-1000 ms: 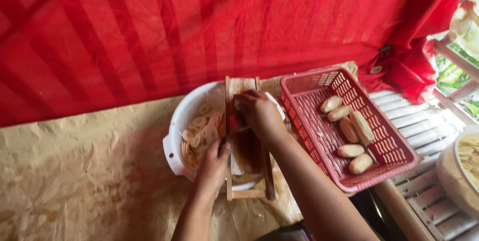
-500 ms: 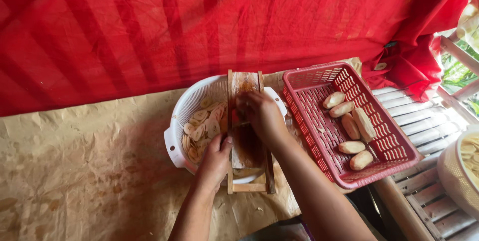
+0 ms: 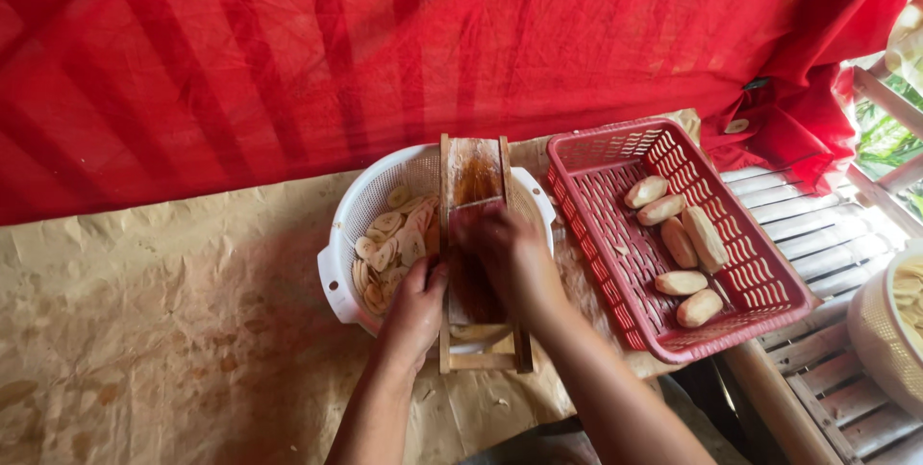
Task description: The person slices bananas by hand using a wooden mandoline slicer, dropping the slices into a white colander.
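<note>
Behind your bench (image 3: 144, 330) you see a red cloth backdrop (image 3: 336, 42) with darker stripes, hanging in soft folds and glowing with daylight from behind. Crumpled brown paper (image 3: 115, 273), spotted with stains, covers the bench top. To your right you find a pale slatted wooden platform (image 3: 817, 225), with green leaves (image 3: 880, 133) showing past the cloth's edge.

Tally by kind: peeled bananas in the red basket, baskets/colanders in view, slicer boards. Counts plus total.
Peeled bananas in the red basket: 6, one at
Baskets/colanders: 3, namely the red basket, the white colander under the slicer, and a second white colander at the right edge
Wooden slicer board: 1
Total: 10
Loose slices in the white colander not counted.
</note>
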